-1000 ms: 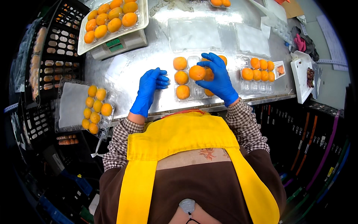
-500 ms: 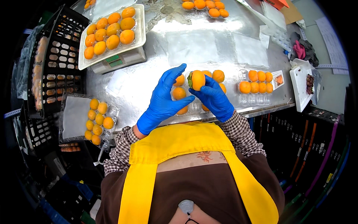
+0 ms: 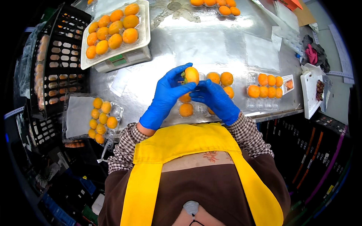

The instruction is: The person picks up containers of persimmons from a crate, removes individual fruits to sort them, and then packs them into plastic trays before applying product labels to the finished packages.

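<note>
Blue-gloved left hand (image 3: 165,95) holds 1 orange fruit (image 3: 192,76).

The gloves (image 3: 164,95) were blue, the fruit (image 3: 192,76) between the fingers (image 3: 176,71) orange, its calyx (image 3: 183,77) green, the sleeves (image 3: 249,130) behind them brown-and-white checked, the apron (image 3: 183,141) yellow.

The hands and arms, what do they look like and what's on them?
The left hand and right hand wear bright blue, close-fitting gloves. Further up come dark-and-white checked sleeves, then plain brown cloth towards the shoulders. No cables show.
</note>
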A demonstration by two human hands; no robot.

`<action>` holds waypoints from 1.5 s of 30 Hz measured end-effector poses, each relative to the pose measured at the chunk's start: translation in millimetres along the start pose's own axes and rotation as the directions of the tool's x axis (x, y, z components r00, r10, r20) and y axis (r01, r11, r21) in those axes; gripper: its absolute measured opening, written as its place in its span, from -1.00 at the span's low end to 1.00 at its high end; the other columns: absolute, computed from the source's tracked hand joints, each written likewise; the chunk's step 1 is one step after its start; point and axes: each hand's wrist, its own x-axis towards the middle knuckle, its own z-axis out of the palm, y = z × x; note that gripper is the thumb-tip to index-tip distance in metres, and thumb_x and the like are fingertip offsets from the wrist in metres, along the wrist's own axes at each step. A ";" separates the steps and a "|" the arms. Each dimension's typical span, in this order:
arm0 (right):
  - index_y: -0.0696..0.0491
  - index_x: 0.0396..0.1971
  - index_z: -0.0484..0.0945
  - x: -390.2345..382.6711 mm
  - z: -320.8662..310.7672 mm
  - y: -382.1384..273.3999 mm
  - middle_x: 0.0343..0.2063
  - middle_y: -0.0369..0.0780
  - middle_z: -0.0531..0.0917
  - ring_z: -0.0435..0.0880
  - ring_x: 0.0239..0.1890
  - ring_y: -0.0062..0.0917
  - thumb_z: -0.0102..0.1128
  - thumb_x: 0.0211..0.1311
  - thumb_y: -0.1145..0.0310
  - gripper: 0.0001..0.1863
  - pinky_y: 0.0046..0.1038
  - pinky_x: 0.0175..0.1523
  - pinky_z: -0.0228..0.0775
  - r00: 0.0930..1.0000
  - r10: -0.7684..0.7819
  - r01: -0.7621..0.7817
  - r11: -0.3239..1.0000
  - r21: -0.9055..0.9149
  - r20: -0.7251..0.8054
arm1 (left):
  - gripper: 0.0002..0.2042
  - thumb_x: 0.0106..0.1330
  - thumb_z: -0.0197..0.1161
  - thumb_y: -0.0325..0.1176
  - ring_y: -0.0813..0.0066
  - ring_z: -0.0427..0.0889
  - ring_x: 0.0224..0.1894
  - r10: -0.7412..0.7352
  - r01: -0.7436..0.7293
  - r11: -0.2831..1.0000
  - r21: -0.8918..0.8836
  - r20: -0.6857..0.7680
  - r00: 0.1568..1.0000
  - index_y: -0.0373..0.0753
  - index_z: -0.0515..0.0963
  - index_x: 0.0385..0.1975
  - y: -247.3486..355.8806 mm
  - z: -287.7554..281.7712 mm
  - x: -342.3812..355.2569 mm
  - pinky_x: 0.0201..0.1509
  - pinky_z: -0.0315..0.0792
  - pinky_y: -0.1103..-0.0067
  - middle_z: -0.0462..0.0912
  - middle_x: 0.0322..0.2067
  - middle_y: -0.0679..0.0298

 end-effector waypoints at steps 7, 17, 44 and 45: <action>0.11 -0.17 0.49 -6.1 -8.4 -30.5 -0.21 -0.26 0.55 0.49 -0.16 -0.61 0.06 0.19 0.30 -0.73 -0.58 0.00 0.32 0.968 -0.185 0.119 0.933 -0.340 -0.170 | -0.43 0.23 0.05 -0.13 0.22 0.46 -0.02 -0.133 0.276 0.751 -0.600 0.271 0.953 -0.35 0.13 0.15 -11.3 -13.1 3.5 0.03 0.37 0.37 0.37 0.00 -0.01; 0.05 -0.06 0.40 5.9 4.4 -39.4 -0.09 -0.27 0.44 0.41 -0.05 -0.54 0.32 -0.10 0.46 -0.49 -0.51 0.09 0.25 0.870 -0.489 0.409 0.645 -0.645 0.063 | -0.40 0.28 -0.10 0.00 0.18 0.49 -0.07 -0.206 0.419 0.515 -0.748 0.366 0.907 -0.36 0.11 0.16 -17.8 -14.3 7.2 0.03 0.36 0.31 0.34 0.02 -0.06; 0.09 -0.12 0.44 21.2 37.3 -50.2 -0.10 -0.13 0.42 0.43 -0.06 -0.34 0.37 -0.25 0.29 -0.44 -0.41 0.01 0.33 0.743 -0.592 0.472 0.133 -0.872 0.312 | -0.49 0.26 -0.05 -0.14 0.21 0.43 0.00 -0.200 0.331 0.743 -0.581 0.280 0.939 -0.39 0.19 0.09 -16.2 -14.2 6.5 0.15 0.25 0.38 0.38 -0.02 0.02; 0.09 -0.12 0.44 21.9 36.1 -49.9 -0.09 -0.13 0.42 0.44 -0.06 -0.33 0.37 -0.24 0.28 -0.44 -0.41 0.00 0.34 0.735 -0.596 0.451 0.073 -0.889 0.324 | -0.50 0.23 0.01 -0.15 0.25 0.44 -0.02 -0.200 0.329 0.759 -0.562 0.280 0.939 -0.39 0.23 0.07 -12.6 -13.7 7.1 0.13 0.28 0.41 0.41 -0.05 0.05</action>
